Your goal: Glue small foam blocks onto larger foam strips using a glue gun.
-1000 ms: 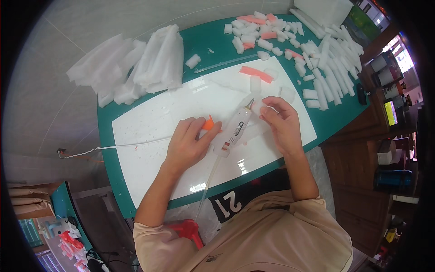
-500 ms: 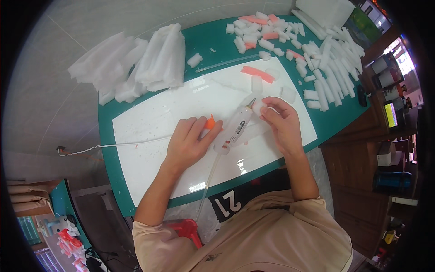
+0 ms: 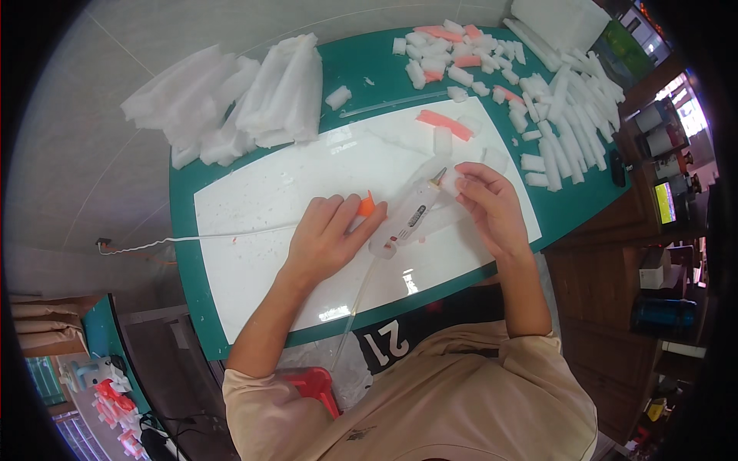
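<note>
My left hand point(image 3: 327, 238) and right hand point(image 3: 492, 206) are both bare: no gloves, rings, watch or bands on either wrist. My forearms are uncovered too, running in from about five and seven o'clock. I wear a short-sleeved shirt point(image 3: 461, 399) of pale peach cloth, loose and softly creased; its sleeves end near the elbows, the left one at about seven o'clock, the right one at about five. Just above the shirt's edge, near six o'clock, a dark garment point(image 3: 415, 323) shows with large white printed numerals on it.
</note>
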`<move>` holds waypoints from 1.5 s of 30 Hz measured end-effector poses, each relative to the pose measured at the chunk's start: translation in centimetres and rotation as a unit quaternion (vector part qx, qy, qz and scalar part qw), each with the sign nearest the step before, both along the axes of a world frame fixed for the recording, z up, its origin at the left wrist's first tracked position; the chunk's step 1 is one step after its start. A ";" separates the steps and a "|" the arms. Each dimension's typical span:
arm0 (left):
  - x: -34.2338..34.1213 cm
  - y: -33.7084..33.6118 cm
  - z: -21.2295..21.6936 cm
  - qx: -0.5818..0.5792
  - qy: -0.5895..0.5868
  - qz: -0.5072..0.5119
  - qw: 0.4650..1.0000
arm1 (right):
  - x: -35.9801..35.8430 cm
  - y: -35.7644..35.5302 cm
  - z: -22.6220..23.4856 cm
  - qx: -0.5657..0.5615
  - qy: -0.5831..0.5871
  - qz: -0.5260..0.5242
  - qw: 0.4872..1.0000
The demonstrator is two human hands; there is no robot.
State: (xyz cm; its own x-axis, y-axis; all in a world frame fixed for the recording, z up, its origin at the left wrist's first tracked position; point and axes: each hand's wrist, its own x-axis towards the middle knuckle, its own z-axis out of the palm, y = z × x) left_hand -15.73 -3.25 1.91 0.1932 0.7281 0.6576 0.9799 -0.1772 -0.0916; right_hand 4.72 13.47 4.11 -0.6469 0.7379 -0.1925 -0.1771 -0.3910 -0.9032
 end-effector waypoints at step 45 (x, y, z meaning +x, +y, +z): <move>0.5 0.0 -0.7 -0.056 -0.111 0.008 0.992 | -1.6 -2.1 -2.0 0.384 -0.021 -0.133 0.914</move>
State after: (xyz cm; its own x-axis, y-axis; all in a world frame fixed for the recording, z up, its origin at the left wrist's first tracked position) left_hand -15.27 -3.21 1.19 0.0404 0.8008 0.5975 0.9767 -0.1578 0.1454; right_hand 3.10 11.40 2.12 -0.4296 0.7958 0.4269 -0.1318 0.4125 -0.9014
